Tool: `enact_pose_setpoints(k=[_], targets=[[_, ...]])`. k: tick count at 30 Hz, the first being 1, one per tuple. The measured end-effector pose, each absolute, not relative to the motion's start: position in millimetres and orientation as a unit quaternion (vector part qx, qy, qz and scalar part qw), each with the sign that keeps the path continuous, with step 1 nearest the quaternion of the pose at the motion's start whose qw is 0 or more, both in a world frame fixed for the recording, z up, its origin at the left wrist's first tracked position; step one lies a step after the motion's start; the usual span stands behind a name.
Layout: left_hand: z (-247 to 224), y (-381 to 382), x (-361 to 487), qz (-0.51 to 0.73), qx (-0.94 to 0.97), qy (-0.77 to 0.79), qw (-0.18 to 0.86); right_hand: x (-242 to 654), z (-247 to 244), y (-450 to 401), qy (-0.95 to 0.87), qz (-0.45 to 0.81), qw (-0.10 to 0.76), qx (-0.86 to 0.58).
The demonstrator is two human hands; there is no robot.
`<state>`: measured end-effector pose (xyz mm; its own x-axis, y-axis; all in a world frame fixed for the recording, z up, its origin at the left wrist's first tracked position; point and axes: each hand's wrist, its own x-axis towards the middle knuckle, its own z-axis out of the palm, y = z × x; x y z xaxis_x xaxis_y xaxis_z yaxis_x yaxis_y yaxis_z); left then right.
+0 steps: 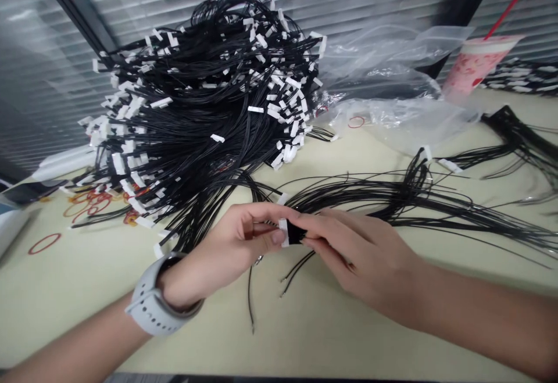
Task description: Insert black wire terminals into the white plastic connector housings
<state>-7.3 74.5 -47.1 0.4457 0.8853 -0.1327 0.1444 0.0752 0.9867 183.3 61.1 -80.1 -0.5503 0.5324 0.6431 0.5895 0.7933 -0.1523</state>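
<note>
Between thumb and fingers, my left hand (244,235) pinches a small white plastic connector (284,233) near the middle of the table. My right hand (361,249) is closed on the black wires (295,232) that run out of that connector, its fingertips almost meeting the left ones. A few loose wire ends with metal crimp terminals (283,290) hang below the hands. Behind them, a bundle of black wires (366,198) stretches to the right across the table. The exact grip of my right fingertips is partly hidden.
A large heap of black cables with white connectors (209,104) rises at the back left. Rubber bands (45,244) lie on the left. Clear plastic bags (392,98) and a pink cup with a red straw (477,66) stand behind, at the right. More wires (518,133) lie far right.
</note>
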Motion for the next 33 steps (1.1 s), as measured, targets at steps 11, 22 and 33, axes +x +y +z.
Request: enact_pose_setpoints(k=[11, 22, 33], targets=[[-36.3, 71.3, -8.4, 0.37, 0.605, 0.415, 0.57, 193.7, -61.2, 75.7, -0.867, -0.016, 0.4, -0.297], [-16.4, 72.5, 17.2, 0.243, 0.844, 0.404, 0.256, 205.4, -37.6, 99.7, -0.651, 0.509, 0.462, -0.321], [-59.6, 114.5, 96.0, 0.073, 0.921, 0.38, 0.052, 241.1, 5.9, 109.5, -0.629, 0.477, 0.565, -0.24]])
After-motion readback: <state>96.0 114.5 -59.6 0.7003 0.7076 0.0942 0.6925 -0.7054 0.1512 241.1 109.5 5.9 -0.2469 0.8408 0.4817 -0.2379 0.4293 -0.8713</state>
